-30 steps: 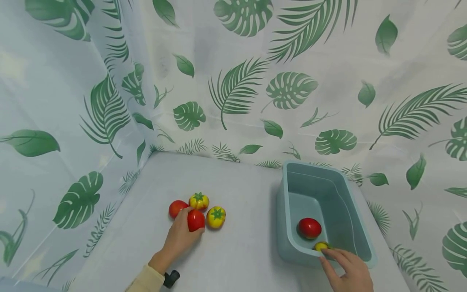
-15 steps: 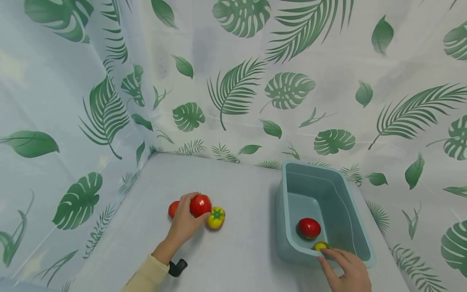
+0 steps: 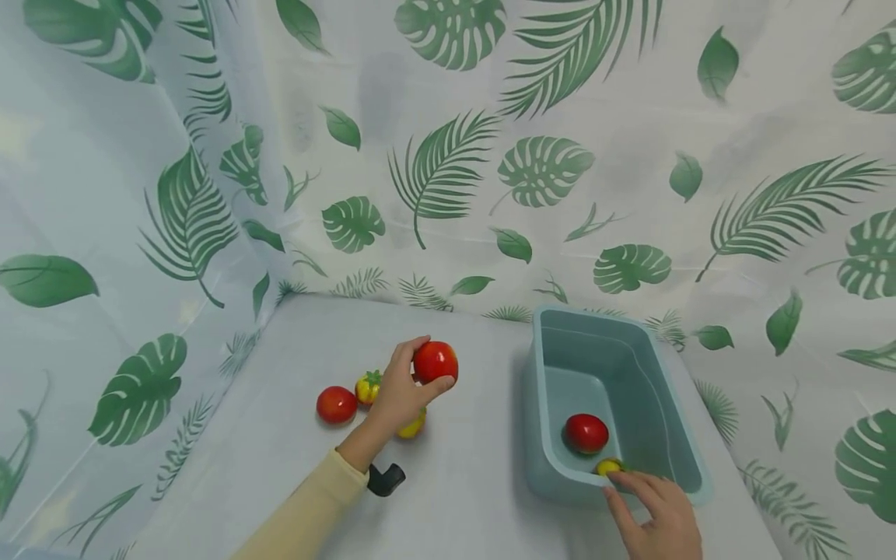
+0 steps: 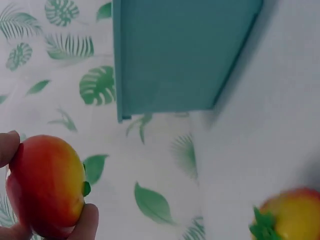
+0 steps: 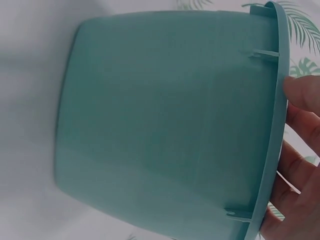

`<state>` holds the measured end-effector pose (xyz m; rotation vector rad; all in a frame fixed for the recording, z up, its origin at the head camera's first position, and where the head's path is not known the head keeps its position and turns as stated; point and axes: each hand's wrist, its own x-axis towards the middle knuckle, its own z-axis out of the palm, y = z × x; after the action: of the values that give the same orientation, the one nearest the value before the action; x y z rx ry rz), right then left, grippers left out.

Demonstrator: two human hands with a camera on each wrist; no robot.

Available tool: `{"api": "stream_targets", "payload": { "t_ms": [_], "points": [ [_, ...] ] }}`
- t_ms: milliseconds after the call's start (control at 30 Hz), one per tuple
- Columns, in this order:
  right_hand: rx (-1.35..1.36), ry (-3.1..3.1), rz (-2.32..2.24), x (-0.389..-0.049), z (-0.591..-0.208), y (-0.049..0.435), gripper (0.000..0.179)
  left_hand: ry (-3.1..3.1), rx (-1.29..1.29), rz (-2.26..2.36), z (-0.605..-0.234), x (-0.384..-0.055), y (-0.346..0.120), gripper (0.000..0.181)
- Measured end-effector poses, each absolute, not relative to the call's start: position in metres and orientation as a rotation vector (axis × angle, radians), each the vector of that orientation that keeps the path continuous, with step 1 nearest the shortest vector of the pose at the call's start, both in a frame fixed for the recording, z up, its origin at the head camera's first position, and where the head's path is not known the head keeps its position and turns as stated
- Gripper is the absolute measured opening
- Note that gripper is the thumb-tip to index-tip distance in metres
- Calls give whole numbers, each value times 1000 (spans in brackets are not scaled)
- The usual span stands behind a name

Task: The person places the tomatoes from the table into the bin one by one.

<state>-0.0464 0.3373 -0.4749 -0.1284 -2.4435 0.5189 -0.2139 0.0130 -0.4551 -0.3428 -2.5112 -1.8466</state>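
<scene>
My left hand point(image 3: 400, 400) grips a red tomato point(image 3: 436, 362) between thumb and fingers, raised above the table. The left wrist view shows yellow on one side of this tomato point(image 4: 46, 185) and a bit of green. Below and left of the hand lie another red tomato point(image 3: 337, 405) and a yellow, ribbed tomato-like fruit point(image 3: 367, 386). A second yellow fruit point(image 3: 413, 426) is partly hidden by the hand. My right hand point(image 3: 661, 517) holds the near rim of a blue-green plastic bin point(image 5: 165, 115), thumb outside and fingers over the edge.
Inside the bin lie a dark red fruit point(image 3: 586, 433) and a small yellow one point(image 3: 609, 467), partly hidden near my right fingertips. Leaf-printed cloth point(image 3: 448, 171) walls the back and left of the pale table point(image 3: 476, 451).
My left hand has picked the red tomato up from the group and carried it up and to the right. The right hand stays at the bin's rim. The head view has shifted slightly.
</scene>
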Motion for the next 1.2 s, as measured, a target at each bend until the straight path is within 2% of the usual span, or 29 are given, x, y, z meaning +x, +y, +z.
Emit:
{"api": "stream_targets", "payload": {
  "t_ms": [200,733,1200],
  "points": [
    [-132,-2432,553,-45,-475,338,29,-2428,-506,-1945,-444,-212,48,73],
    [-232,-2469,638,-44,-478,337,28,-2417,-635,-2000,-433,-203,98,69],
    [-63,-2379,640,-45,-484,344,32,-2478,-725,-2063,-432,-208,133,68]
  ]
}}
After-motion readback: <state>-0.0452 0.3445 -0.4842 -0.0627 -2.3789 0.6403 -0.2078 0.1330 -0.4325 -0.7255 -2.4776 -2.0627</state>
